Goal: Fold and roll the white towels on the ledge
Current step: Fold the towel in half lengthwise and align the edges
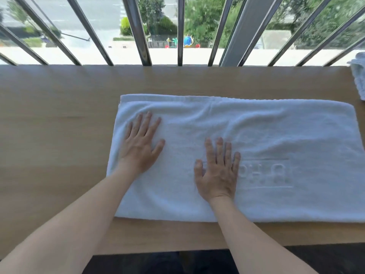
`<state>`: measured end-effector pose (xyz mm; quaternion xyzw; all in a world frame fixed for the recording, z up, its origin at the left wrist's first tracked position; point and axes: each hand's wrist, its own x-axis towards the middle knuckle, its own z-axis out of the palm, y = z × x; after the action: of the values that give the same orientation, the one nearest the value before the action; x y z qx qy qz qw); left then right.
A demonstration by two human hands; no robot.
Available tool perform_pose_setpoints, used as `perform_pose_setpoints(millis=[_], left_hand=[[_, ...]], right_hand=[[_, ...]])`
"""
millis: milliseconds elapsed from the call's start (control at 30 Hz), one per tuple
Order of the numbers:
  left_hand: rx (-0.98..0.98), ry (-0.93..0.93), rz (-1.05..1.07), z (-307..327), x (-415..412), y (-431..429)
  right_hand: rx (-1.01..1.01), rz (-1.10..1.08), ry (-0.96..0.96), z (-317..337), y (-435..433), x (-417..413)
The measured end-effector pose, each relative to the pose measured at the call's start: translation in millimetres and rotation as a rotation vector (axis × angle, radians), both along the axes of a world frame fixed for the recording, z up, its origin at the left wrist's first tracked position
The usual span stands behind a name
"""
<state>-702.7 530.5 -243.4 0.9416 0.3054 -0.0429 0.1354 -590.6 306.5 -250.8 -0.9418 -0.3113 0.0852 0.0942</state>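
Nearest me, at six o'clock, ran the front edge of the pale wooden ledge [59,147], with dark floor showing below it. My two bare forearms reached over that edge from the seven and five o'clock corners.

On the ledge lay the folded white terry towel [276,147], a long rectangle spread flat, its near edge parallel to the ledge front and its right end running out of view at three o'clock. Raised lettering, upside down to me, showed in the cloth toward four o'clock; I could not read it whole.

My right hand [218,171] pressed palm down on the towel just right of centre, fingers straight and slightly spread, gripping nothing, partly covering the lettering's left end. My left hand [141,145] lay flat a little farther out, toward nine o'clock near the towel's left end, fingers fanned wide, thumb out, also gripping nothing. Soft wrinkles ran across the cloth beyond both hands.

At two o'clock, at the frame's edge, a second white towel [358,76] sat bunched on the ledge, well apart from the first.

Farthest, across twelve o'clock, stood grey metal railing bars [180,30], with trees and a pale road beyond.
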Motion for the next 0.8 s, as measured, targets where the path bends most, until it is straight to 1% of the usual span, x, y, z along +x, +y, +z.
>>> perform_pose_setpoints(millis=[133, 200, 233, 300, 367, 433, 500, 567, 667, 800], left_hand=[[0.009, 0.03, 0.113, 1, 22, 45], [-0.016, 0.056, 0.162, 4, 32, 50], [-0.027, 0.059, 0.148, 6, 36, 44], [-0.044, 0.017, 0.02, 9, 41, 14], [-0.067, -0.037, -0.145, 8, 41, -36], [-0.075, -0.078, -0.198, 2, 35, -89], [-0.087, -0.086, -0.151, -5, 21, -121], [-0.05, -0.061, -0.141, -10, 1, -127], [-0.013, -0.01, -0.13, -10, -28, -110], [0.003, 0.042, -0.011, -7, -53, -77]], right_hand=[[0.008, -0.007, -0.033, -4, 0, 1], [0.011, -0.009, -0.045, -5, 1, 1], [0.011, -0.007, -0.05, -6, 1, 1], [0.012, -0.009, -0.064, -7, 1, 2], [0.015, -0.014, -0.07, -7, 1, 3], [0.02, -0.012, -0.078, -8, 1, 3], [0.025, -0.011, -0.083, -8, 1, 3], [0.027, -0.013, -0.088, -8, 0, 2], [0.014, -0.017, -0.084, -7, 0, 3], [0.004, -0.019, -0.07, -3, 1, 1]])
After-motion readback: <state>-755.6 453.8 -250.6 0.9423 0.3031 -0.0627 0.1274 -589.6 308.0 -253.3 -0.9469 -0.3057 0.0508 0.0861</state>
